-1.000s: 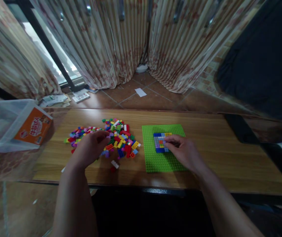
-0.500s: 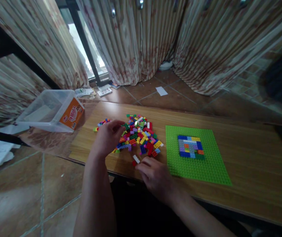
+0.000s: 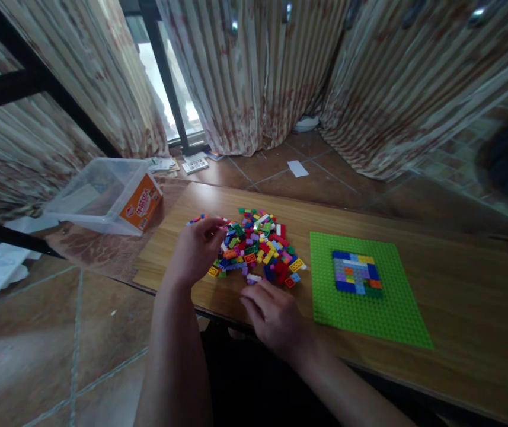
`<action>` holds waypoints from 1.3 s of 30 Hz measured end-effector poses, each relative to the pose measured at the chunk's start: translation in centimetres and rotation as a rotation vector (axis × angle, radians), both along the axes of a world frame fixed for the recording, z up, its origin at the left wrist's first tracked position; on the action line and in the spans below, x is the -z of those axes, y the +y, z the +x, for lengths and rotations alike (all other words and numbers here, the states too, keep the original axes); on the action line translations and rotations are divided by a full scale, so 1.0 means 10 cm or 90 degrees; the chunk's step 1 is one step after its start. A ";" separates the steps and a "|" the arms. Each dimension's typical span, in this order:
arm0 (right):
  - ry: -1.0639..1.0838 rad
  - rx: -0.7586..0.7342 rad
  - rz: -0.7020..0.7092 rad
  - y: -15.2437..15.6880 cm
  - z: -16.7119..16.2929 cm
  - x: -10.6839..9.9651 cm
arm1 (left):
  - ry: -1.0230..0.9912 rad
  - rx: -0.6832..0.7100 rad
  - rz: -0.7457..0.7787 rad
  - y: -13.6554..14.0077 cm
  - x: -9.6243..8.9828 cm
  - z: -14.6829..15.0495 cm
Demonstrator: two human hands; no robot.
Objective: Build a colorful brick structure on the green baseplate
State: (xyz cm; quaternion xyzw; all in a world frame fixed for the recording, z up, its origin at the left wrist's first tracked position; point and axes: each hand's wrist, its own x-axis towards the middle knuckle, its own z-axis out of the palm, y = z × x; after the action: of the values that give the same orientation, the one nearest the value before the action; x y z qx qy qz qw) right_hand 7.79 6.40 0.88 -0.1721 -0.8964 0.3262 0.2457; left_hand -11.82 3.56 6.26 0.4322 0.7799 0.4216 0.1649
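My left hand [image 3: 195,249] hovers over the left side of a loose pile of coloured toy building bricks [image 3: 265,249], thumb and forefinger pinched. What sits between those fingertips, if anything, is too small to make out. My right hand [image 3: 278,317] rests low at the pile's near edge with its fingers curled together; their grip is hidden. Just beyond its knuckles lies a white brick [image 3: 252,279]. To the right, a green baseplate [image 3: 369,323] carries a flat, roughly square patch of blue, grey, yellow and orange bricks [image 3: 355,273].
The wooden table [image 3: 467,308] runs across the view. A clear plastic bin [image 3: 98,219] with an orange label stands at the left. Papers and a booklet [image 3: 195,165] lie on the tiled floor near the curtains [image 3: 236,77]. A dark frame bar [image 3: 35,77] crosses the upper left.
The view has shifted, so the table things sit farther right. The white brick is now against the pile, and the red brick by my right fingertips is out of sight.
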 end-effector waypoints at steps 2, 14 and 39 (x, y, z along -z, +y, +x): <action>-0.005 -0.064 -0.029 -0.11 0.01 0.01 | 0.000 -0.005 -0.003 -0.02 0.00 -0.02; 0.073 -0.085 -0.087 0.21 -0.06 0.01 | 0.032 -0.003 -0.020 0.00 0.02 0.00; -0.089 0.327 -0.066 0.65 0.10 -0.03 | 0.079 -0.030 -0.220 0.12 0.06 -0.04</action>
State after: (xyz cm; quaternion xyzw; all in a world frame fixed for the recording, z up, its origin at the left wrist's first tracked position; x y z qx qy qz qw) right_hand 8.77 12.89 1.19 -0.4282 -0.8205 0.2859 0.2485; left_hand -12.20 4.79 5.61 0.4039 0.8595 0.2575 0.1785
